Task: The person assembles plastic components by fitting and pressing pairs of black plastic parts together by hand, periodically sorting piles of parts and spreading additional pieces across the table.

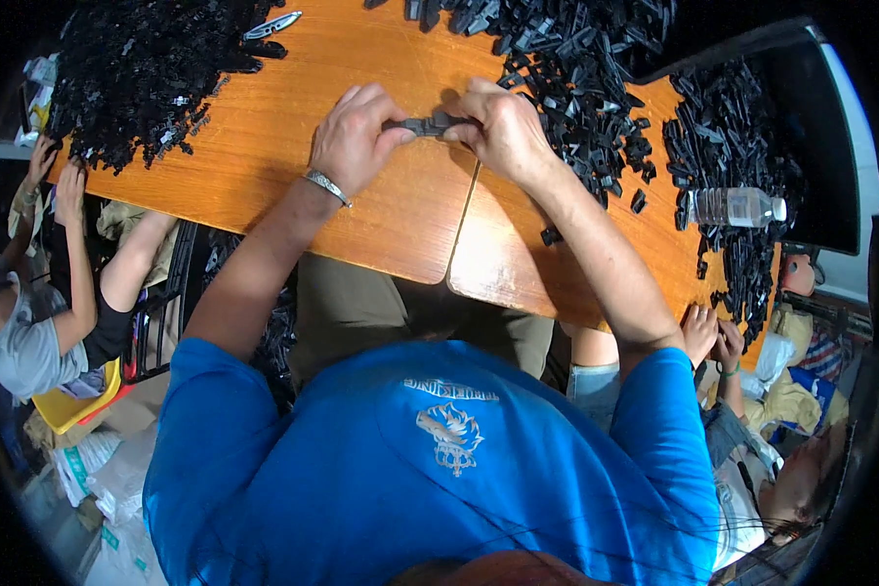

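Over the wooden table [264, 186], your left hand [356, 132] and right hand [503, 127] pinch opposite ends of a black part [425, 127]; one piece or two joined, can't tell. Fingertip-only grip plus uneven pull could make it slip, maybe into the centre heap [586, 112] by your right hand. Count: one held part, three heaps (also left heap [137, 78], right heap [728, 117]), one clear bottle [737, 207].

You wear: one bright blue short-sleeved cloth shirt [342, 469], bearing one line of silvery capital lettering [450, 391], inverted here, and a silvery crowned animal-head emblem [449, 437]. White plastic sack [101, 459]: green print [75, 469], illegible.
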{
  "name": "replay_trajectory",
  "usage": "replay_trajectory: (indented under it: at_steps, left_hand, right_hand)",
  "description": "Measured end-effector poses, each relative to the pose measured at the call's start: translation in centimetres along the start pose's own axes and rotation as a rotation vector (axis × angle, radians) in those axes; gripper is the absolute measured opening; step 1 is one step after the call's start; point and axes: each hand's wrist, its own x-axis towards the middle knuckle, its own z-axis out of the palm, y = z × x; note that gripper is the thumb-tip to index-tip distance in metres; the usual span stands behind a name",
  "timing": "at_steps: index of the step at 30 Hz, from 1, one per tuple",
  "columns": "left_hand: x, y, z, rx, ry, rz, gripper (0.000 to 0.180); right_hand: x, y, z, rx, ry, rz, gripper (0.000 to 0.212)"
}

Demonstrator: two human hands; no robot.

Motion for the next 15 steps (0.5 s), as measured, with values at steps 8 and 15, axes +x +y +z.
replay_trajectory:
  at_steps: [8, 15]
  left_hand:
    - [-1.0, -1.0, -1.9, -0.043, -0.08, 0.0, 0.019]
    - [-6.7, -0.6, -17.0, -0.198, -0.707, -0.409, 0.022]
  right_hand:
    - [1.6, -1.5, 2.8, 0.034, 0.038, -0.177, 0.023]
    - [-2.2, 0.8, -0.7, -0.132, 0.123, -0.116, 0.025]
